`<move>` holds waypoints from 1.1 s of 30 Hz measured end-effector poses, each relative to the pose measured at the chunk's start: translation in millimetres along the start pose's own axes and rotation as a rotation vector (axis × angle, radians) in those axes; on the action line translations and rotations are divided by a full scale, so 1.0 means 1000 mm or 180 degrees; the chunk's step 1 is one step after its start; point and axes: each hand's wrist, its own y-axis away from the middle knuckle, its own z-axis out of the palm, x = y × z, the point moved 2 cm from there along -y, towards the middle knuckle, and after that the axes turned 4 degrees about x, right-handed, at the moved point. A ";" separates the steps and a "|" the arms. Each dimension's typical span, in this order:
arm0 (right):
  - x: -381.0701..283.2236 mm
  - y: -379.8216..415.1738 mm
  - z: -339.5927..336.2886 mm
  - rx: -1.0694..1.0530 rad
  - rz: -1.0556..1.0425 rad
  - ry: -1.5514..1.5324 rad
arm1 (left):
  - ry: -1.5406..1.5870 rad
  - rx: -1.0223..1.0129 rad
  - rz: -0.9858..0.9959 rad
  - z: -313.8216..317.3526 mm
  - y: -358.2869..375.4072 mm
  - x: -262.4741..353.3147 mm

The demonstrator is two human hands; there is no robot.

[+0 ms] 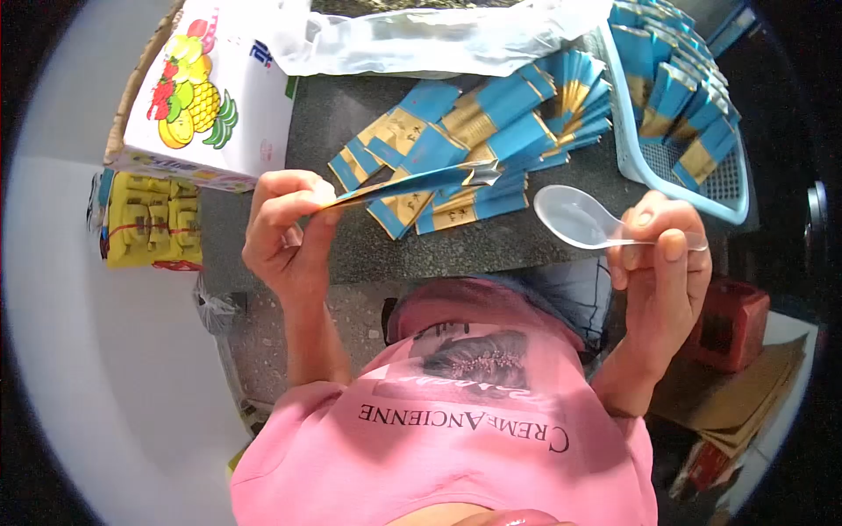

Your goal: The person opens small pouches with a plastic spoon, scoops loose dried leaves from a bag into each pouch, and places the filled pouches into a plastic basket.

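My left hand pinches one end of a blue and gold paper sleeve, which points to the right with its far end gaping. A clear plastic spoon is in my right hand, gripped by the handle with its bowl toward the left. The spoon and the sleeve are apart. Beneath and behind the held sleeve, a spread of blue and gold sleeves lies on the dark speckled table.
At the back left stands a white box with fruit pictures. A light blue basket at the right holds many packed sleeves. Clear plastic sheeting lies along the back. Yellow packages sit lower left, beyond the table edge.
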 end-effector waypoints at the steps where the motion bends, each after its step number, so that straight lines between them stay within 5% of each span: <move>1: -0.005 -0.001 0.003 -0.0130 -0.0171 0.0018 | 0.0059 -0.0030 0.0055 0.002 0.000 0.002; 11: 0.005 -0.005 0.002 -0.0257 -0.0001 -0.0147 | -0.0124 -0.0371 0.0452 0.014 -0.005 0.017; 16: 0.013 -0.006 0.015 -0.0776 0.0313 0.0194 | -0.0404 -0.1160 0.0296 0.039 -0.012 0.032; 22: 0.012 -0.024 0.014 -0.1544 -0.0800 0.0887 | -0.0020 -0.1641 -0.0210 0.067 -0.003 0.022; 27: 0.013 -0.036 0.010 -0.1351 0.0018 0.0242 | -0.0308 -0.2118 -0.0144 0.075 -0.035 0.033; 33: 0.002 -0.060 0.010 -0.1045 0.1002 -0.0547 | 0.0057 -0.1707 0.0292 0.089 -0.060 0.027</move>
